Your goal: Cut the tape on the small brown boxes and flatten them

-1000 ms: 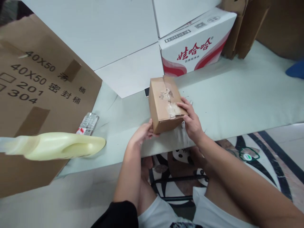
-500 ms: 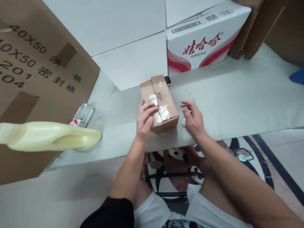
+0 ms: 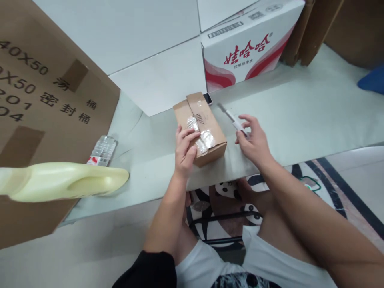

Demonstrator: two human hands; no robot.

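A small brown cardboard box (image 3: 211, 122), with strips of shiny clear tape on its top, sits at a slant on the pale table. My left hand (image 3: 185, 152) holds it at its near left side, fingers and thumb bent over the taped top. Apart from the box, to its right, my right hand (image 3: 253, 138) grips a white-handled utility knife (image 3: 235, 121). The knife's greyish, blurred front end points up and left, towards the far side of the box. Part of the knife's handle is hidden in my fingers.
Behind the box lie a small dark-screened device (image 3: 207, 99) and white cartons, one with red lettering (image 3: 246, 60). Left are a clear bottle (image 3: 103, 150), a pale yellow plastic object (image 3: 78, 180) and a big printed carton (image 3: 60, 132). A blue object (image 3: 372, 85) lies far right.
My right hand has picked the knife up from beside the box and raised it, its front end now towards the box. My left hand stays on the box. The view has shifted slightly.
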